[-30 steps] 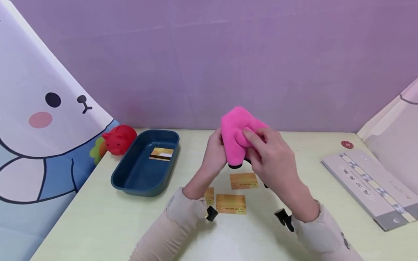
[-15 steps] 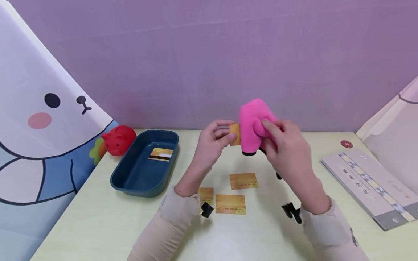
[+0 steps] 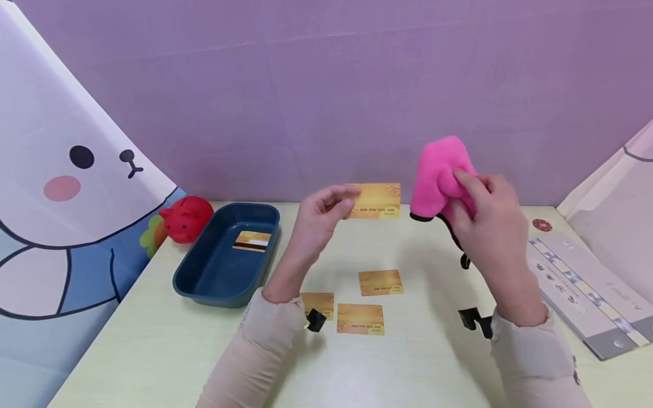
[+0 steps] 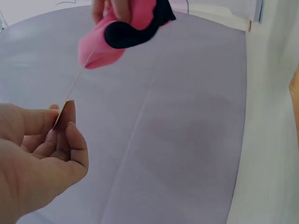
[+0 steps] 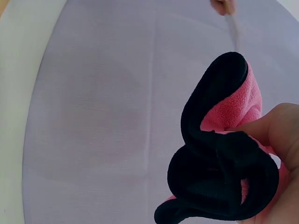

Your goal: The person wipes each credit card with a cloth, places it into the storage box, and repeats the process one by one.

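Note:
In the head view, my left hand (image 3: pixel 315 222) pinches a gold bank card (image 3: pixel 377 199) by its left end, raised above the table. The left wrist view shows the card (image 4: pixel 74 86) edge-on between thumb and fingers. My right hand (image 3: pixel 492 241) grips a soft pink fleece piece with black edging (image 3: pixel 433 175), bunched and held up to the right of the card. From the right wrist, its black edging (image 5: pixel 201 98) curls in folds around the pink inside. Three more gold bank cards lie flat on the table: one card (image 3: pixel 380 282), a nearer card (image 3: pixel 360 319) and a partly covered card (image 3: pixel 321 302).
At the left stands a blue tray (image 3: pixel 191 286) with a bank card (image 3: pixel 252 241) lying stripe side up inside. A red pig figure (image 3: pixel 187 218) sits beside it. On the right are a grey box or folder (image 3: pixel 586 294) and a red chip (image 3: pixel 542 225). A purple curtain (image 3: pixel 306 102) hangs behind.
The hands have moved apart. The bank card, hidden at first behind the pink fleece piece, now shows in my left hand. My right hand has carried the fleece piece up and right.

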`<state>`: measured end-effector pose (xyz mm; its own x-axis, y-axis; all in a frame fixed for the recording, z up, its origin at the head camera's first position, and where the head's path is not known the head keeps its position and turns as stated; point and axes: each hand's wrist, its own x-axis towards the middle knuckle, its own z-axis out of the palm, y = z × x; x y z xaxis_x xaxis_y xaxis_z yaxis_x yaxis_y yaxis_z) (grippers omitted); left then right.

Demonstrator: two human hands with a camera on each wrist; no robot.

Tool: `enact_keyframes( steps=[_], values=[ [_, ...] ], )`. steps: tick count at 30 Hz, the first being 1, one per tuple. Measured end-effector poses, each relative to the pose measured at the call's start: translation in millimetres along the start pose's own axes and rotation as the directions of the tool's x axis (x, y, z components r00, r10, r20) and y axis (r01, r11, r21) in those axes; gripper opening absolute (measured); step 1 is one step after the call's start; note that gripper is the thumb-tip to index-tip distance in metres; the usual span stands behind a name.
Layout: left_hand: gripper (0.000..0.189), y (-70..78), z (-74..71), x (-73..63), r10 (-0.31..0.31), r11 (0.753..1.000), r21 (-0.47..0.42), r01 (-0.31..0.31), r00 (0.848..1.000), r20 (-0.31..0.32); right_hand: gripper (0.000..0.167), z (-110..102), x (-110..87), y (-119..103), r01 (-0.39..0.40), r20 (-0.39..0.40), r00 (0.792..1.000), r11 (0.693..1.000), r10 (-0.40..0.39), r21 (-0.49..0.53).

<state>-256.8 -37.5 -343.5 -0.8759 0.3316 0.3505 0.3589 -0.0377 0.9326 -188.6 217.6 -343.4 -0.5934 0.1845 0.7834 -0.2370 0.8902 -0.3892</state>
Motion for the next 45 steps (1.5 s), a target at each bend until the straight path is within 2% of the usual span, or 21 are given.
enact_keyframes(
  steps=[3,6,9,13,18,23,32,40,45],
  values=[
    [0.035,-2.1,-2.0,0.3,-0.033,0.998,0.063,0.028,0.996,0.085,0.036,-2.2,0.4,-1.0,0.006,-0.016,1.000,1.000,-0.005,0.025],
    [0.050,-2.8,-5.1,0.8,-0.051,0.995,0.090,0.035,0.981,0.189,0.036,-4.0,1.2,-2.3,0.013,-0.045,0.999,0.999,-0.011,0.046],
    [0.056,-3.3,-6.7,1.1,-0.047,0.993,0.114,0.022,0.974,0.224,0.035,-6.2,2.0,-4.1,0.019,-0.083,0.996,0.997,-0.013,0.070],
    [0.042,-6.2,-6.4,1.3,-0.029,0.986,0.166,-0.002,0.982,0.188,0.035,-10.7,2.3,-6.8,0.040,-0.103,0.994,0.995,-0.030,0.089],
    [0.021,-11.0,-5.0,1.4,0.012,0.977,0.211,-0.029,0.997,0.083,0.035,-16.2,2.5,-10.5,0.058,-0.108,0.993,0.993,-0.047,0.099],
    [0.033,-11.1,-5.4,1.6,0.025,0.970,0.241,-0.017,0.999,-0.029,0.035,-18.5,3.5,-13.4,0.049,-0.135,0.990,0.990,-0.031,0.130],
    [0.021,-11.1,-4.6,4.7,0.003,0.987,0.158,0.001,1.000,-0.025,0.034,-19.8,4.3,-14.9,0.052,-0.112,0.993,0.990,-0.037,0.128],
    [0.042,-14.0,1.0,5.4,0.044,0.996,0.080,-0.039,0.997,-0.067,0.035,-16.8,1.3,-20.7,0.071,-0.114,0.992,0.988,-0.056,0.135],
    [0.039,-15.1,7.1,3.4,0.056,0.997,0.062,-0.051,0.994,-0.091,0.036,-7.7,-4.6,-33.6,0.142,-0.058,0.989,0.982,-0.136,0.124]
  ],
)
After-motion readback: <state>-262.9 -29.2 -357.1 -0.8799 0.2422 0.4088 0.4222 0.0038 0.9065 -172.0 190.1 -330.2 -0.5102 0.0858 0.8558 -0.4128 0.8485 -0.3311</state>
